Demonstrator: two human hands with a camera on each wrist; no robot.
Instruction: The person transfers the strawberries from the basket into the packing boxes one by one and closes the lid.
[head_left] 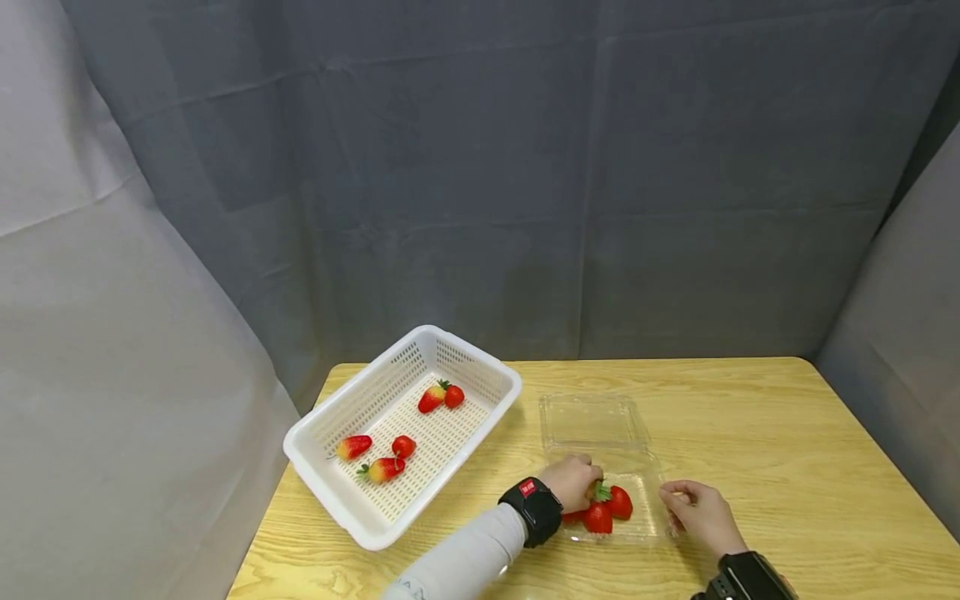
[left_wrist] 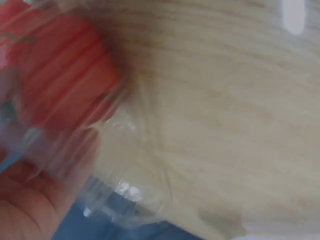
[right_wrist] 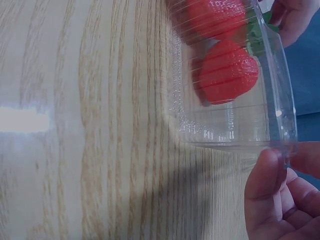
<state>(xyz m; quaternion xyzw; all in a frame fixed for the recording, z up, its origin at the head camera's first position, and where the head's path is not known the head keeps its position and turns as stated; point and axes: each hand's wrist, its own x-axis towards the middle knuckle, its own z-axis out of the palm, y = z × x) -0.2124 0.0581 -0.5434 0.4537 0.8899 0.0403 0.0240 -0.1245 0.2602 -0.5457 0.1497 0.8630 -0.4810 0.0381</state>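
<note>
A clear plastic clamshell box [head_left: 652, 521] lies on the table with its lid [head_left: 588, 421] folded back. Red strawberries [head_left: 597, 518] with green leaves sit inside, partly covered by my left hand [head_left: 572, 483]. That hand reaches in over the box's left side, its fingers curled at a strawberry [left_wrist: 67, 72] seen blurred in the left wrist view; its grip is partly hidden. My right hand [head_left: 701, 512] pinches the box's right edge between thumb and fingers, plainest in the right wrist view, where two strawberries [right_wrist: 230, 72] show through the wall.
To the left stands a white perforated basket [head_left: 480, 433], tilted across the table's edge, with several red and yellow strawberries [head_left: 386, 469] in it. The wooden table [head_left: 795, 450] extends to the right. Grey cloth [head_left: 480, 167] hangs behind, pale cloth at both sides.
</note>
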